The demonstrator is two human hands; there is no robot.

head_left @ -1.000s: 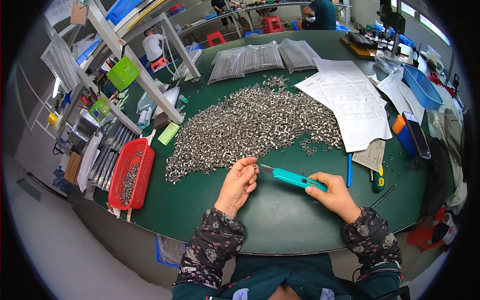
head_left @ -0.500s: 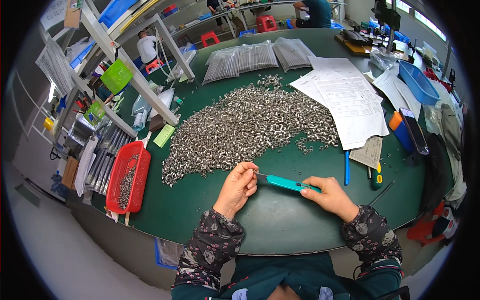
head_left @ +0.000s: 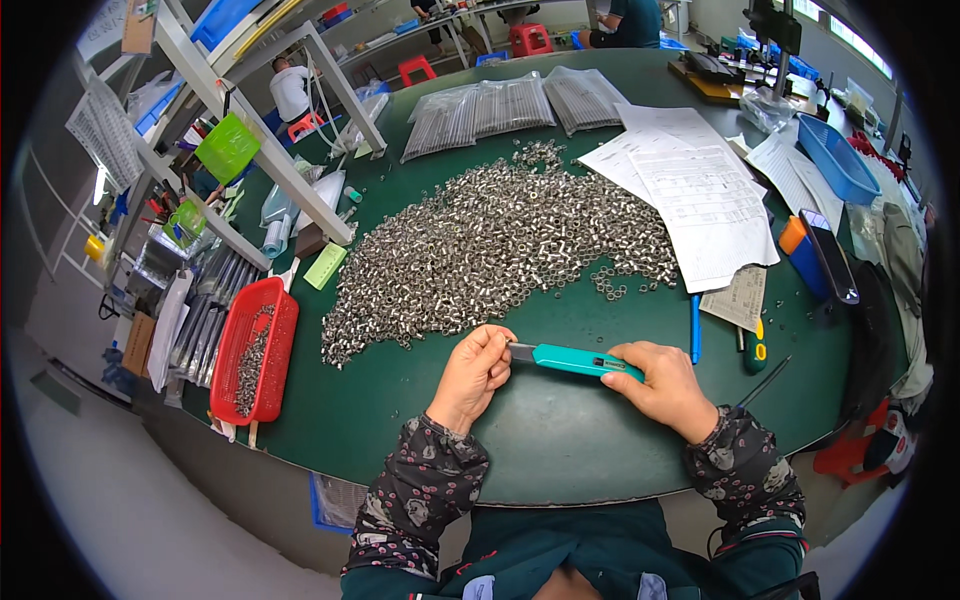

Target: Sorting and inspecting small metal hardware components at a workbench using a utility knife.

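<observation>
Right hand (head_left: pixel 663 385) has slid the teal utility knife (head_left: pixel 575 360) near-left; left hand (head_left: pixel 478 372) fingers now pinch its blade tip, cutting stalled.

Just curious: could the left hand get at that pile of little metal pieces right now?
Probably yes: the left hand sits just short of the pile of small metal sleeves, bare green table between.

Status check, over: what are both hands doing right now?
Right hand grips teal utility knife. Left hand pinches its blade end. Pile of small metal parts lies just beyond, apart.
</observation>
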